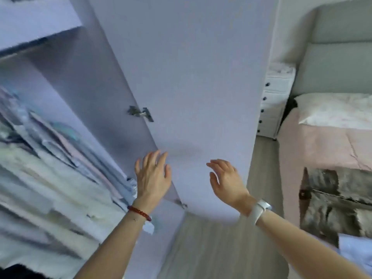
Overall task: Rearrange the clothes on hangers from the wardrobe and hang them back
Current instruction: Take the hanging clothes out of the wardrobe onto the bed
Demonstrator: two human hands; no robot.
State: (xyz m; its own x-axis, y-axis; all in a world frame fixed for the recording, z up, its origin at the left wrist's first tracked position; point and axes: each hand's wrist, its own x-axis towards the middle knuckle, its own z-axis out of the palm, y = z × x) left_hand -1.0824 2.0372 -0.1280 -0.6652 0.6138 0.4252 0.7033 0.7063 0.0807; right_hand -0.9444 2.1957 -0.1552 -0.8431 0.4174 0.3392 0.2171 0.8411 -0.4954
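The white wardrobe stands open, its door [191, 81] swung out in the middle of the view. Inside on the left hang several pale clothes [50, 168], blurred by motion; their hangers cannot be made out. My left hand [152, 177], with a red bead bracelet at the wrist, is raised with straight spread fingers in front of the door's hinge edge and holds nothing. My right hand [224, 181], with a white watch at the wrist, is raised with relaxed fingers in front of the door's face and is also empty.
A bed [322, 150] with a pink cover and a white pillow [338, 109] stands at the right, with a grey garment [338, 200] lying on it. A white chest of drawers [273, 101] sits beside the grey headboard. Wood floor [211, 248] shows below the door.
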